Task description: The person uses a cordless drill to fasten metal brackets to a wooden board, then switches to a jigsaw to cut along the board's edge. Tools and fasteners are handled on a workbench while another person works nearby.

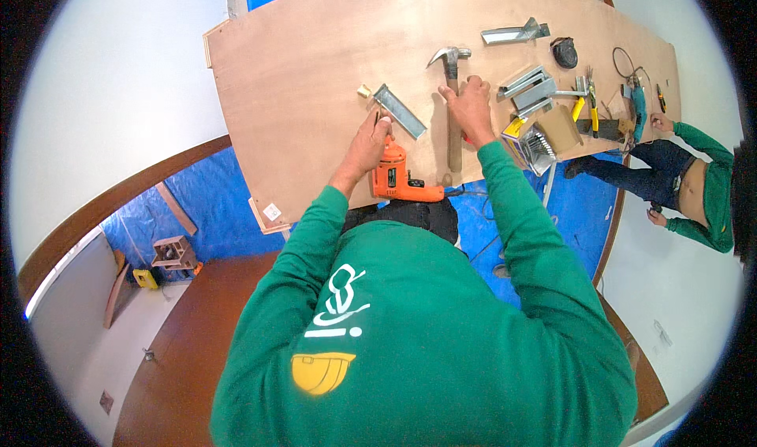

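Observation:
An orange power drill (391, 174) lies on its side at the near edge of a wooden worktable. My left hand (367, 142) is closed around its front end, fingertips pinched near the chuck, which the fingers partly hide. To the right, a claw hammer (453, 135) rests with its metal head pointing away from me. My right hand (471, 109) is beside the hammer, thumb across the handle and fingers apart on the table; a bit of red shows under the palm. Just beyond my left hand lie a grey metal channel piece (400, 112) and a small brass-coloured piece (363, 91).
Metal brackets (533, 89), a black tape measure (564, 52) and an open box of screws (535, 149) sit on the right of the worktable (300, 76). At the far right a co-worker (702, 171) reaches toward a blue power tool (638, 109). Blue sheeting (209, 190) covers floor parts.

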Tool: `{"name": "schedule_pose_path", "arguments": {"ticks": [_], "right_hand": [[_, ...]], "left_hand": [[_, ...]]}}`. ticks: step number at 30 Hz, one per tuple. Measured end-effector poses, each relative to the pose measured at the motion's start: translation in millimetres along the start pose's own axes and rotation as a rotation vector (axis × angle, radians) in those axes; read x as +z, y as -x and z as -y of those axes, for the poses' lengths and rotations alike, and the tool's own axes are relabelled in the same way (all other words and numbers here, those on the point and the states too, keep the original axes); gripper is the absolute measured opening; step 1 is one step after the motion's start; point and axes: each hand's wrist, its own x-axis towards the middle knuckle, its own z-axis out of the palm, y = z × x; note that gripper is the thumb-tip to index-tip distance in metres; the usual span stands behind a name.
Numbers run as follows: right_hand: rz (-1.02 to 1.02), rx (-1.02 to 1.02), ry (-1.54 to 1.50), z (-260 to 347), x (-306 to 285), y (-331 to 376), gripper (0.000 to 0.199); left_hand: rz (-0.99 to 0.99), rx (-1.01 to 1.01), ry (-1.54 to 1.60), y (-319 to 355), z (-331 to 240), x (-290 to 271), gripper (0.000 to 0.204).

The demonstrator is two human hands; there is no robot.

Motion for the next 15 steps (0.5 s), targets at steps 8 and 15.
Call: {"name": "schedule_pose_path", "arguments": {"ticks": [8, 15], "right_hand": [[-0.009, -0.039, -0.079, -25.0, 34.5, -21.6, 0.053], [-0.046, 0.138, -0.54, -1.3, 4.3, 25.5, 0.036]], "left_hand": [[0.302, -0.067, 0.145, -9.5, -5.5, -28.5, 0.047], [-0.042, -0.15, -0.072, 7.9, -3.5, -17.8, 0.049]]}}
